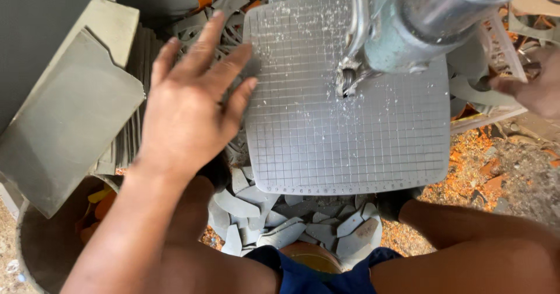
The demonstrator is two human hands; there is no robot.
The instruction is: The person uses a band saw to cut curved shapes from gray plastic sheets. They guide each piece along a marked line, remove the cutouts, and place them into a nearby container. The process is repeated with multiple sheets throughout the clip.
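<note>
My left hand (189, 98) reaches forward with fingers spread, its fingertips touching the left edge of a grey gridded work plate (326, 136) dusted with white chips. Nothing is held in it. A metal machine head (420, 20) with a cutting tip (345, 84) hangs over the plate's upper middle. My right hand (534, 87) is at the right edge of the view, partly cut off, its fingers closed around a grey sheet piece (469, 90) beside the machine.
Stacked grey sheets (70, 113) stand at the left. Grey cut-off scraps (280, 221) pile below the plate between my knees. A round bucket (44, 241) sits lower left. Orange and grey debris (496, 165) covers the floor at right.
</note>
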